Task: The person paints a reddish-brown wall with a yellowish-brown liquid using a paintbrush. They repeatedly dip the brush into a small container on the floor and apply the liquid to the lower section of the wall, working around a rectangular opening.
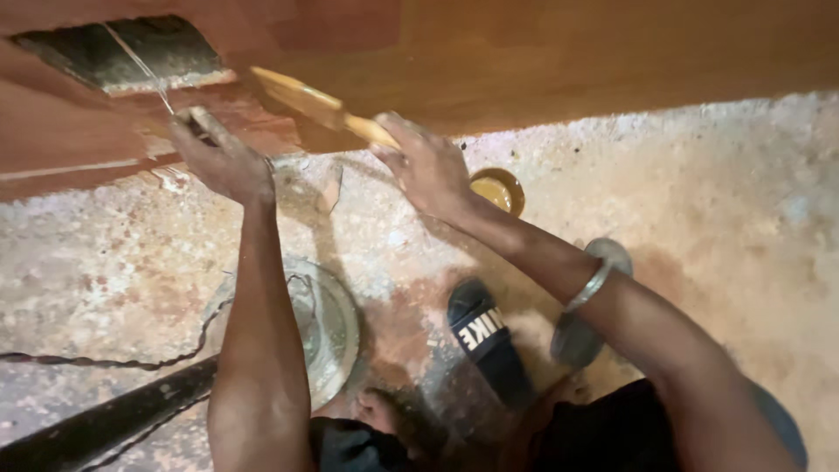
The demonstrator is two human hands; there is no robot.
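Against the wooden panel [568, 52], right hand [428, 166] fingers grip the brush [319, 107].

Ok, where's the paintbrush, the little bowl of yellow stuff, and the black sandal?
paintbrush [301, 98], head view, on the wet bristle end.
bowl [500, 190], head view, on the yellowish liquid inside it.
sandal [486, 336], head view, on the black strap.

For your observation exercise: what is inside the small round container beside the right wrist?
The small round container holds yellow-brown liquid. The right hand and wrist cover its left edge, so its depth stays hidden.
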